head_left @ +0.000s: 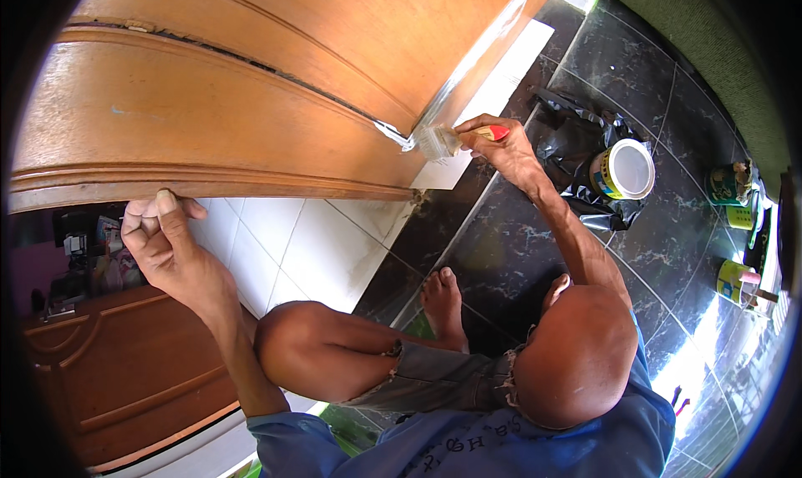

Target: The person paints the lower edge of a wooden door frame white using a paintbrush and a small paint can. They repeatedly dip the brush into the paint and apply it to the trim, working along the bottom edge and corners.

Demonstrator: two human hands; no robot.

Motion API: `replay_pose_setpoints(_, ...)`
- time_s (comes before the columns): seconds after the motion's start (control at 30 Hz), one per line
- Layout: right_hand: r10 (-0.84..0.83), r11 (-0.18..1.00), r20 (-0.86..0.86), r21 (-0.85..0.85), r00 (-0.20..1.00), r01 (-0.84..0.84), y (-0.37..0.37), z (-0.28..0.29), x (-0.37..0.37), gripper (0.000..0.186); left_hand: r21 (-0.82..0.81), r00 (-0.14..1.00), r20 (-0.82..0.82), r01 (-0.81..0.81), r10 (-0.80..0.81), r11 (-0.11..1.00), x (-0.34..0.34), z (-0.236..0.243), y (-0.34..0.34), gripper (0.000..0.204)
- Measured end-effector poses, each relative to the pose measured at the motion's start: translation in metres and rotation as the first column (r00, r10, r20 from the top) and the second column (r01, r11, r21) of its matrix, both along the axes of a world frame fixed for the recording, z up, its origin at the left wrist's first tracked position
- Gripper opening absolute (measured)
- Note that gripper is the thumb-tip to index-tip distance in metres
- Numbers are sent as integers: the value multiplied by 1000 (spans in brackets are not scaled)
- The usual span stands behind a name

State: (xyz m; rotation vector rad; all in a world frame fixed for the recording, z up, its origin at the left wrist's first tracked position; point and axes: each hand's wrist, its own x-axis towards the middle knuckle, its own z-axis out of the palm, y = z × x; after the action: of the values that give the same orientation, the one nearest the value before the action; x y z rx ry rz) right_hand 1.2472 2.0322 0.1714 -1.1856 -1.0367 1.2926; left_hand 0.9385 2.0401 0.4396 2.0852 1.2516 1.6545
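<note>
An orange-brown wooden door with panel mouldings fills the upper left. White paint coats a strip of its moulding near the bottom, with a small patch at the corner of the groove. My right hand is closed around a paintbrush with pale bristles and a red-tipped handle. The bristles lie against or just beside the painted corner; I cannot tell which. My left hand has its thumb on the door's near edge, with the fingers curled at that edge.
An open can of white paint stands on a crumpled black plastic bag at my right. White paper lies under the door. Several cans, including a yellow-green one, stand far right. A brown wooden cabinet is lower left.
</note>
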Motion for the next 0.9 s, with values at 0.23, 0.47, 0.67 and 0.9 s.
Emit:
replay_pose_setpoints(0.23, -32, 997, 183, 76, 983, 19, 2, 3, -3, 22, -11, 999, 3, 35, -34, 999, -3, -6, 3, 15)
replay_pose_setpoints(0.47, 26, 991, 140, 127, 990, -44, 0, 2, -5, 23, -5, 1000, 12, 12, -12, 1000, 3, -2, 2, 16)
replay_pose_setpoints(0.67, -23, 994, 168, 106, 986, 6, 12, 1, 8, 22, -31, 1000, 7, 0, 0, 1000, 1, -3, 0, 15)
replay_pose_setpoints(0.9, -207, 977, 154, 79, 966, 197, 41, -5, 49, 23, -8, 999, 41, 31, -30, 999, 0, -4, 1, 16)
